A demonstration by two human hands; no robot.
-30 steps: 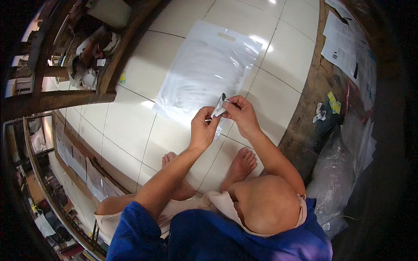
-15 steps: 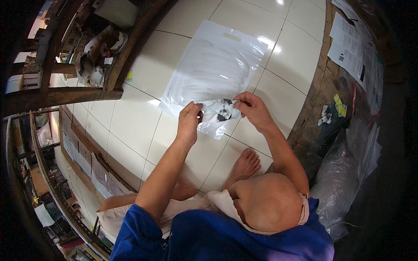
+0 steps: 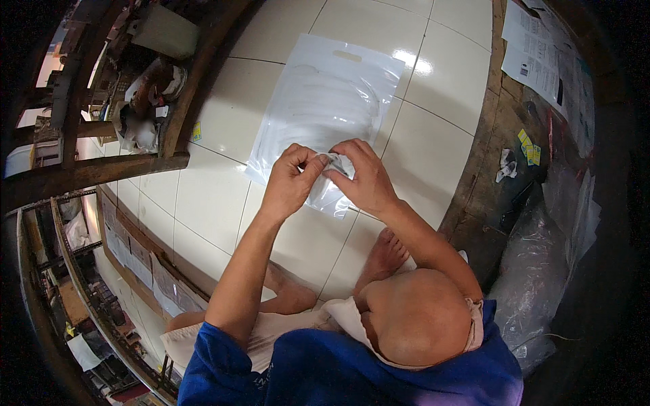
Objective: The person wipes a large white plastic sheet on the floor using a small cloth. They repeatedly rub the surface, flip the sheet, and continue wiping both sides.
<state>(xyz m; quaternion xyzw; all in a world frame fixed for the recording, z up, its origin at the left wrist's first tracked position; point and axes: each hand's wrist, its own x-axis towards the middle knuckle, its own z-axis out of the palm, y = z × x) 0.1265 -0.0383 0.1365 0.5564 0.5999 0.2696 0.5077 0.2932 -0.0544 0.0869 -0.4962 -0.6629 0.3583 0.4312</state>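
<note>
Between both hands is a small white cloth (image 3: 336, 163) with dark smudges, bunched up and partly hidden by the fingers. My left hand (image 3: 294, 178) pinches its left side with thumb and fingers. My right hand (image 3: 363, 177) grips the other side, its fingers curled over the top. Below them a white plastic bag (image 3: 326, 88) with a cut-out handle lies flat on the tiled floor. Faint grey smears streak its glossy face. The hands are held over the bag's near end and cover part of it.
Wooden shelving (image 3: 169, 88) with assorted items stands on the left, with a metal rack (image 3: 74, 271) nearer. Along the right runs a wooden board (image 3: 467, 176) bearing a crumpled white scrap (image 3: 506, 165) and yellow-green labels (image 3: 529, 147). A clear plastic bundle (image 3: 525, 284) lies near it.
The cloth was stretched out between my hands; now it is gathered up small. My hands have come together, the right one moving left, and the view has shifted slightly.
</note>
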